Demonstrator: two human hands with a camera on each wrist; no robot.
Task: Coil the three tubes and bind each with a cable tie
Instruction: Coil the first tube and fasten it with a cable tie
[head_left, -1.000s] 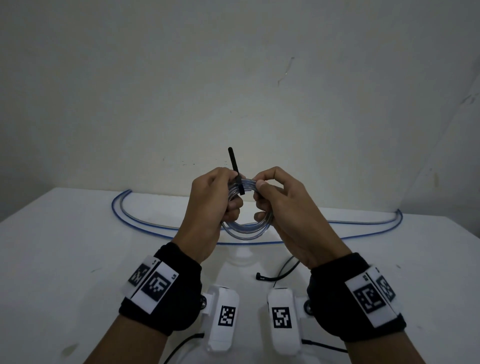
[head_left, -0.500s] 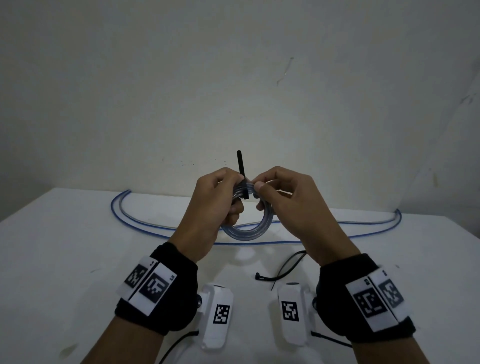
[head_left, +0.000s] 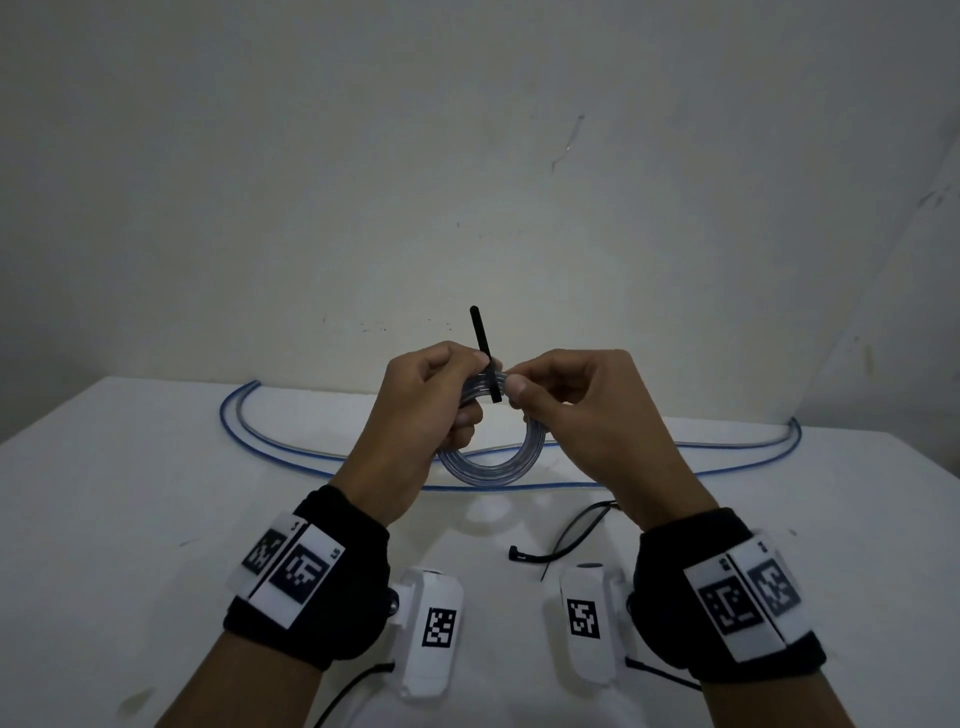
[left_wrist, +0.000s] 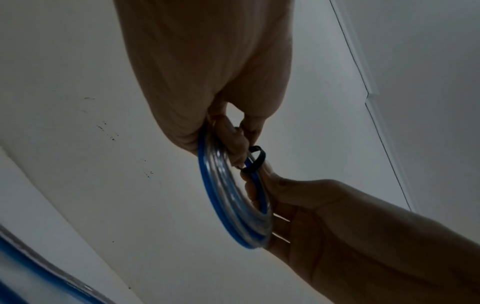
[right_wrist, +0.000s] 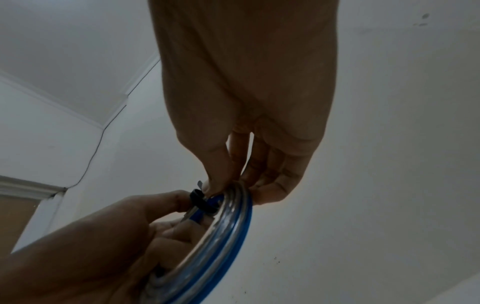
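Cable tie (head_left: 487, 364) head hidden behind the coiled tube (head_left: 491, 457), between both hands. Coil's left arc covered by the left hand (head_left: 415, 415). Spare ties (head_left: 563, 540) partly behind the right hand (head_left: 587, 415). Tabletop (head_left: 130, 493) tubes blurred in left wrist view.

Coiled tube (head_left: 488, 462) held above surface (head_left: 130, 493), centre; tie (head_left: 487, 364) upright across its top. Two loose tubes (head_left: 270, 447) behind, spare ties (head_left: 566, 540) near-right.
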